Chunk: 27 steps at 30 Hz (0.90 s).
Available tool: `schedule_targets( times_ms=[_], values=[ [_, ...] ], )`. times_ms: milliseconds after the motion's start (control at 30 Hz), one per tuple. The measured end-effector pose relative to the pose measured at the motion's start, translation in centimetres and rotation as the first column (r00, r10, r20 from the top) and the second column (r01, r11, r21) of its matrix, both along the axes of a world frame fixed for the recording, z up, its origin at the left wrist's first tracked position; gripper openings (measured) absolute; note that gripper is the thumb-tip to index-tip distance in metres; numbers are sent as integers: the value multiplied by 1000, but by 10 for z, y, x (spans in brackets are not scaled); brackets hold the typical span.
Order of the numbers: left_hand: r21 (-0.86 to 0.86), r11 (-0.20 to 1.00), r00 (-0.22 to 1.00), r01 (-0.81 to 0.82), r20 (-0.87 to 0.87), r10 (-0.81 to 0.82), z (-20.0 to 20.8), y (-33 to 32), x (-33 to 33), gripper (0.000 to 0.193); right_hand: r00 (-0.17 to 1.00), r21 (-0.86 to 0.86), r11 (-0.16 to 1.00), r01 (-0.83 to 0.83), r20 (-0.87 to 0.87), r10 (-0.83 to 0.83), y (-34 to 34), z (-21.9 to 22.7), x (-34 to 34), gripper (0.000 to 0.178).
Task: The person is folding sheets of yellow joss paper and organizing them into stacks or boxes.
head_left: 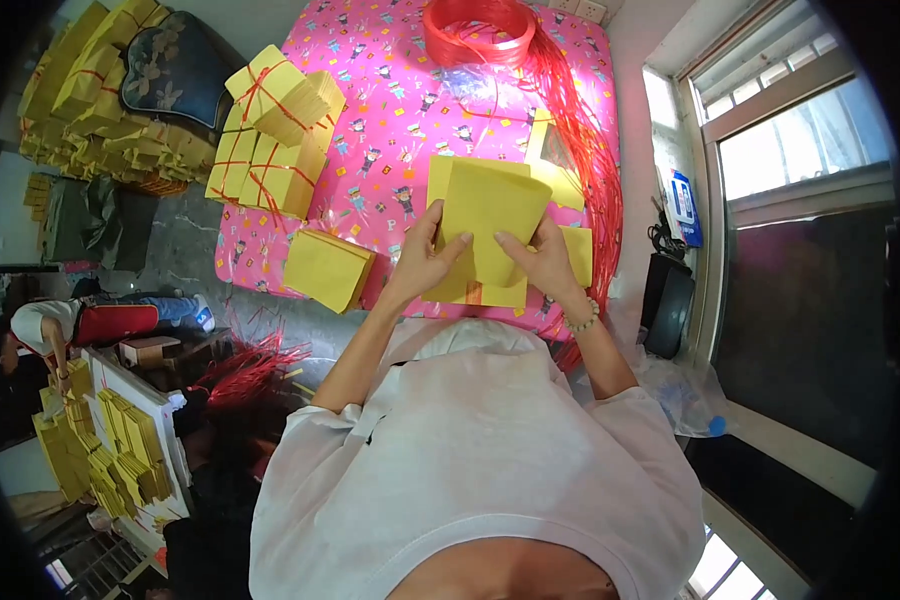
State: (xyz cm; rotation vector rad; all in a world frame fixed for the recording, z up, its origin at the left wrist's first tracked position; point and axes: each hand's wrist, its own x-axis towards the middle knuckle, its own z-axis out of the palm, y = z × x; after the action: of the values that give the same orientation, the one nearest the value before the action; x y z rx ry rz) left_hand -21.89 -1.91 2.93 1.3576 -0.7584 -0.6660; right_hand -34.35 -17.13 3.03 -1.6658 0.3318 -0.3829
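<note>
Counter point(400, 110), one: pink figured cover, set before the person. Red strands point(602, 190), one long swath: along the counter's right side, running to its near edge. Tied bundles point(275, 175), a group: yellow, bound crosswise in red, at the counter's left. Lower yellow pile point(502, 296), one: flat on the counter, partly hidden beneath the held piece. Yellow paper point(490, 215), one piece, sheet count cannot be told: held above that pile, its upper right corner curling. Red coil point(480, 48), one: ring-shaped, far side. Left-hand stack point(328, 272), one: yellow, near edge. Hands, two, apart: left hand point(430, 260) and right hand point(544, 264) each gripping the yellow paper, thumbs on top. Beaded bracelet point(583, 319), one: right wrist.
</note>
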Motion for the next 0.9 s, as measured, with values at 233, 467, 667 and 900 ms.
schedule_targets(
  times_ms=[233,467,667,900],
  values=[
    [95,984,924,151,-366,-106,25,-1,15,43,996,353,935,-21,-73,50,-14,8,18,37],
    [135,984,924,117,-378,-59,24,-4,26,39,984,492,870,-34,-137,116,-16,14,30,36],
    [134,982,924,136,-376,-76,28,0,28,39,977,462,883,-85,-135,165,-17,14,32,37],
    [104,984,920,146,-380,-96,18,3,31,41,970,435,891,-127,-132,203,-16,19,32,38]
  ],
)
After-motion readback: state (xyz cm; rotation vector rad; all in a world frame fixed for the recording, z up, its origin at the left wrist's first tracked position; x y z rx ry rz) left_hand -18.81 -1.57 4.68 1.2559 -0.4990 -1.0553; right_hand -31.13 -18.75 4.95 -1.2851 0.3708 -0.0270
